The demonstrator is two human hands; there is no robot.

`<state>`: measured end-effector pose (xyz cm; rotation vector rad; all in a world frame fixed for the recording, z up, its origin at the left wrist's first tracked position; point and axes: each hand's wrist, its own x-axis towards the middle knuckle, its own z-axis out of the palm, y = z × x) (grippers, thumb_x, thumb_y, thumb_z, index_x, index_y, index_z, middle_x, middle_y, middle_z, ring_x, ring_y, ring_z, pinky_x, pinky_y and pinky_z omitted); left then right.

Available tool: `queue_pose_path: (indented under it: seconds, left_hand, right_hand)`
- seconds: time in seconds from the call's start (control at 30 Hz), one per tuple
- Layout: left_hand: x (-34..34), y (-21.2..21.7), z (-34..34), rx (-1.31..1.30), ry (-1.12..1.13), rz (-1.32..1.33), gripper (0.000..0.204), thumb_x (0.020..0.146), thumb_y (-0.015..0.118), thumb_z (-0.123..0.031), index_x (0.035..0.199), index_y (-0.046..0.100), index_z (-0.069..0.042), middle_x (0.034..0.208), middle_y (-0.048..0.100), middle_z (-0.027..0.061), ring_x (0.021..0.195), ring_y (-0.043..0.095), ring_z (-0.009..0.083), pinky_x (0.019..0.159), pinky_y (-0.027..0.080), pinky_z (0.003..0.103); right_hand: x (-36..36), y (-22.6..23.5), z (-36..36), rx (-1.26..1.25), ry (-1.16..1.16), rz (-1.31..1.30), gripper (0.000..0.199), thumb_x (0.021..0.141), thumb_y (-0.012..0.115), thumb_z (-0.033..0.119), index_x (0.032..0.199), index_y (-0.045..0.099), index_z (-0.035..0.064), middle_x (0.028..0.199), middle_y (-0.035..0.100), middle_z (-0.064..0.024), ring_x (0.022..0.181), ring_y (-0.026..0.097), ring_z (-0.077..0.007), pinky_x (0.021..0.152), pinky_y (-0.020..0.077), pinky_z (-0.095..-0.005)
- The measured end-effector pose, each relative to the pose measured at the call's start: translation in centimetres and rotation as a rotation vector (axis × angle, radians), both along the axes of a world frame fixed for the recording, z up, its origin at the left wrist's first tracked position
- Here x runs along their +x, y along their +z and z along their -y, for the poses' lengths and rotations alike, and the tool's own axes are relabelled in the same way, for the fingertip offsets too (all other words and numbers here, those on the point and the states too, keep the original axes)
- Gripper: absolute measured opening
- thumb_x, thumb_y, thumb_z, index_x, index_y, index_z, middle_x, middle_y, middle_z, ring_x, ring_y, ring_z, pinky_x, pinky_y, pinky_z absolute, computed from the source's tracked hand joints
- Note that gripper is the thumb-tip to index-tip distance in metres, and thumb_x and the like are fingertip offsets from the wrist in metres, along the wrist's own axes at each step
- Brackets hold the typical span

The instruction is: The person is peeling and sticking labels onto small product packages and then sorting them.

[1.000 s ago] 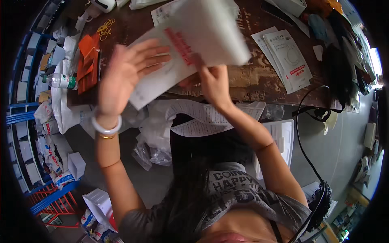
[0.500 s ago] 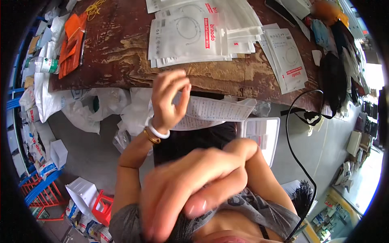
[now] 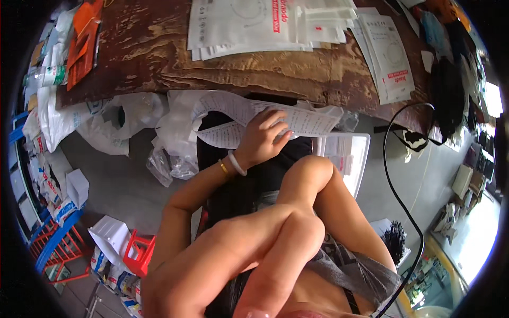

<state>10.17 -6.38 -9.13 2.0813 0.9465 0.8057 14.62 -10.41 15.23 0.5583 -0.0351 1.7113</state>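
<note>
My left hand (image 3: 263, 137), with a white bangle and a gold-coloured bracelet at its wrist, hovers over or touches printed white paper sheets (image 3: 313, 123) just below the table's near edge. Its fingers are loosely bent and apart, with nothing visible in them. Very large and close in front of the view is my right hand (image 3: 228, 254). Its thumb and fingers stretch out toward the lower edge, where the fingertips run out of the picture; I see nothing held. Flat clear-and-white packaging bags (image 3: 233, 29) with red print lie stacked on the worn brown wooden table (image 3: 143, 58).
More printed bags (image 3: 389, 63) lie at the table's right. An orange pouch (image 3: 82, 53) is at its left end, beside a plastic bottle (image 3: 50, 76). A white plastic bin (image 3: 360, 159) stands below the table. A black cable (image 3: 392, 196) hangs at the right.
My left hand has moved down and right, onto or over the paper sheets. My right hand has come closer and lower, its fingertips leaving the picture. The table sits higher in view.
</note>
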Motion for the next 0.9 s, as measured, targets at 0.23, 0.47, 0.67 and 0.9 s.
queue_pose_path:
  seconds: [0.23,0.47,0.67,0.9]
  left_hand:
    - [9.4,-1.6,0.1,0.238,-0.213,-0.211,0.062,0.088,0.075,-0.028,0.137,0.055,0.004,0.13,0.062,0.0211,0.125,0.057,0.0385,0.119,0.033,0.055]
    - [12.0,-8.8,-0.3,0.125,-0.471,-0.492,0.05,0.093,0.057,-0.025,0.138,0.059,-0.003,0.11,0.074,0.0174,0.098,0.07,0.0319,0.105,0.046,0.043]
    - [-3.0,4.2,-3.0,-0.275,-0.38,0.01,0.008,0.088,0.072,-0.008,0.088,0.066,-0.001,0.081,0.065,0.0094,0.076,0.064,0.0266,0.072,0.051,0.041]
    - [-13.7,13.0,-4.7,-0.103,0.001,0.118,0.015,0.072,0.076,-0.012,0.072,0.073,0.003,0.132,0.061,0.0323,0.135,0.05,0.0455,0.116,0.034,0.054]
  right_hand:
    - [2.3,-2.7,-3.0,0.273,0.008,-0.078,0.03,0.107,0.057,0.016,0.135,0.059,0.0084,0.123,0.061,-0.0296,0.109,0.065,-0.029,0.087,0.0562,-0.0352]
    - [8.2,-4.6,-5.8,0.281,0.185,0.209,0.027,0.095,0.058,0.017,0.086,0.069,-0.0061,0.081,0.07,-0.014,0.067,0.063,-0.0194,0.064,0.0492,-0.03]
    - [11.8,-7.7,-8.6,0.079,-0.293,1.583,0.027,0.104,0.057,0.017,0.099,0.072,-0.0048,0.088,0.073,-0.0104,0.081,0.068,-0.0153,0.075,0.0523,-0.0301]
    - [12.2,-11.9,-23.6,0.623,-1.092,2.6,0.068,0.094,0.072,0.037,0.148,0.049,0.002,0.155,0.043,-0.0269,0.144,0.041,-0.0435,0.118,0.0368,-0.053]
